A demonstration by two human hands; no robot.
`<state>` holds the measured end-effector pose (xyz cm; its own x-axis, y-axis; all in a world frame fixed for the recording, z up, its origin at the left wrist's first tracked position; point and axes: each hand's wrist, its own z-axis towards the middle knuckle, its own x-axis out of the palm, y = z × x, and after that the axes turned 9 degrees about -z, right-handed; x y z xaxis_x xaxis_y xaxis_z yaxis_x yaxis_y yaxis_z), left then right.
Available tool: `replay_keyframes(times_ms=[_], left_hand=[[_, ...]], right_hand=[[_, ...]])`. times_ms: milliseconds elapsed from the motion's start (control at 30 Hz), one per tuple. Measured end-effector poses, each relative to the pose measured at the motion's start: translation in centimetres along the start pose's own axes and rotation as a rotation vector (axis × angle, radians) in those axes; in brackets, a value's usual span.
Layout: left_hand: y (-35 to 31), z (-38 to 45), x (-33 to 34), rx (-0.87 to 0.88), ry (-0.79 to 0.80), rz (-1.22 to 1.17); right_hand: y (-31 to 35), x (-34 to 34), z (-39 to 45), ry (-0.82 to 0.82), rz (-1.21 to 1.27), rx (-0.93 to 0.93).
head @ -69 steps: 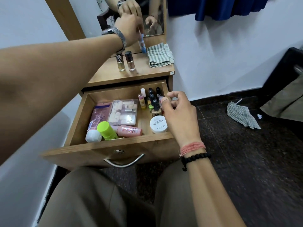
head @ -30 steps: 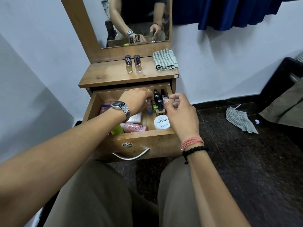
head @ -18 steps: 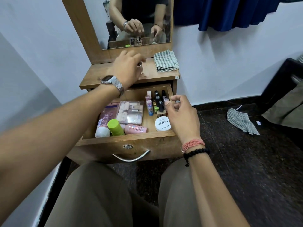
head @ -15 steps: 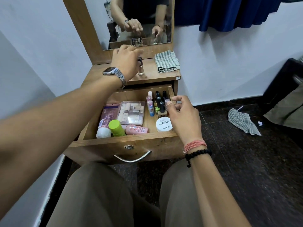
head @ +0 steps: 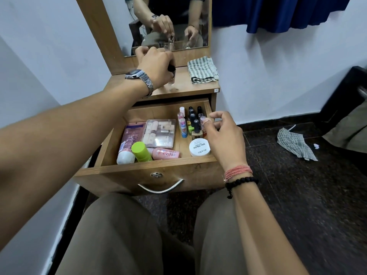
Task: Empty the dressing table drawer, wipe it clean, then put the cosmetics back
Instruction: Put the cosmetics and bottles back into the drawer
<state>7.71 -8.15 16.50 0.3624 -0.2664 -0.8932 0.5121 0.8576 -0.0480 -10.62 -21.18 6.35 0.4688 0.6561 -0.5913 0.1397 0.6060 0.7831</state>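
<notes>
Under the left hand (head: 156, 66), on the tabletop (head: 184, 87): a small glass bottle (head: 171, 75) with a black cap, gripped by curled fingers, mostly covered by knuckles, label unreadable. Just right of that hand, a folded striped cloth (head: 202, 70). Beyond it, a mirror (head: 168, 24) repeating both hands, upper part cut off by the frame edge. Below the left wrist, the open drawer (head: 151, 171), already restocked: tube (head: 131, 141), green-capped bottle (head: 141, 152) and pink bottle (head: 165, 153) lying toward the left forearm, clear case (head: 159, 132) behind them. Right hand (head: 222, 139) over the drawer's right side, fingers loosely curled, thumb against a small pinkish bottle (head: 202, 124); true grip or mere touch, cannot tell. Just left of those fingers, dark-capped nail polishes (head: 193, 118) standing crowded, partly masking each other. Beside the right palm, a white jar (head: 199, 148). Right of that forearm, on dark floor, another cloth (head: 294, 143), blurred.
</notes>
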Motion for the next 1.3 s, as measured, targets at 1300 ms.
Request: replay_keyframes(times_ms=[1300], left_hand=[[-1.6, -6.8, 1.1, 0.052, 0.083, -0.151]], right_hand=[[0.4, -0.3, -0.2, 0.018, 0.005, 0.022]])
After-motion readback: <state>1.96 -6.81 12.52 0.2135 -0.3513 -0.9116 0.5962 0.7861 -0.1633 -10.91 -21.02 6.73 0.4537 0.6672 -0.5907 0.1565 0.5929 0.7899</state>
